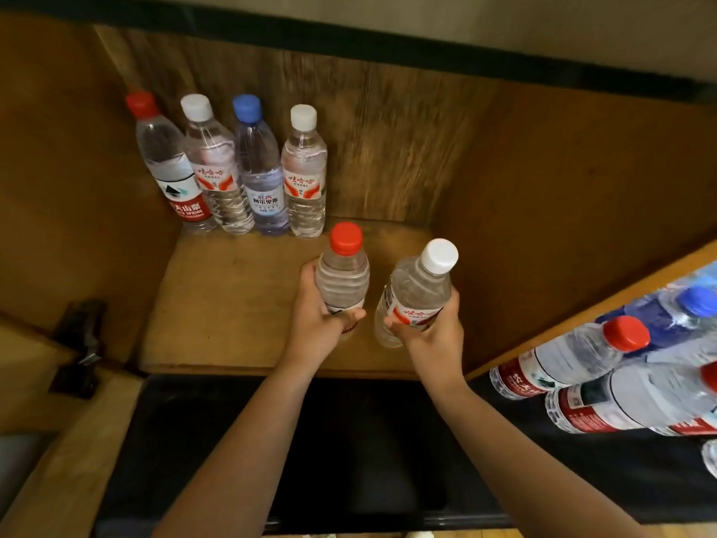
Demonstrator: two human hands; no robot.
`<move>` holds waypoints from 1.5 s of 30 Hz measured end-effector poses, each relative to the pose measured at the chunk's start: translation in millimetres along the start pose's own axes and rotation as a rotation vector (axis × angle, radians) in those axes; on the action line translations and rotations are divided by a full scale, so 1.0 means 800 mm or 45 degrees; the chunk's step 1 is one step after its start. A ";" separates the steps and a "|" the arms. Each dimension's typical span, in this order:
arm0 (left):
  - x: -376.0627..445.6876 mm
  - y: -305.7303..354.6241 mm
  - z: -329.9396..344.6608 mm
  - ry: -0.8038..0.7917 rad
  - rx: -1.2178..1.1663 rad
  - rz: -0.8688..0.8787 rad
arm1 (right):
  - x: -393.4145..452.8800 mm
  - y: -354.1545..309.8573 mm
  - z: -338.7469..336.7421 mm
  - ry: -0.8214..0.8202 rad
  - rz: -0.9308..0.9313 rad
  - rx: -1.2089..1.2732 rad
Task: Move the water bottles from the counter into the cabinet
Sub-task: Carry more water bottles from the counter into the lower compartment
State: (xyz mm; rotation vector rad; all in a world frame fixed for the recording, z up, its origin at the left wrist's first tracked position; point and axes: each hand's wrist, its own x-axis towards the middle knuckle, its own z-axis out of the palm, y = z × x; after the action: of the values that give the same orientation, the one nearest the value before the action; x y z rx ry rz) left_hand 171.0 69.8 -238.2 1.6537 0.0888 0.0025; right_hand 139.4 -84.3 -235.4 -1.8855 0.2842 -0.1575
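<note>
Fingers of your left hand are wrapping around a clear plastic red-capped water bottle, while your right hand is grasping a clear white-capped water bottle just beside it. You are holding both above the brown wooden cabinet shelf. Beyond your fingertips, four upright bottles are standing in a row against the back wall. More bottles are lying off to your right.

I'm looking into a brown wooden recess, its back panel streaked with dark grain, warm light falling on it. A dark band crosses above, under a pale wall. Black worktop below; a dark metal hinge sits left.
</note>
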 end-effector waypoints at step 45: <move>0.158 0.028 0.038 0.111 -1.185 -0.866 | 0.191 -0.045 0.063 -0.051 0.158 -0.314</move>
State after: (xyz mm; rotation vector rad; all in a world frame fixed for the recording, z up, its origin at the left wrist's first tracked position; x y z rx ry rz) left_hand 300.0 45.4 -224.9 0.6358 0.6165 -0.3508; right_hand 303.1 -68.6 -222.4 -2.1054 0.4069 0.0003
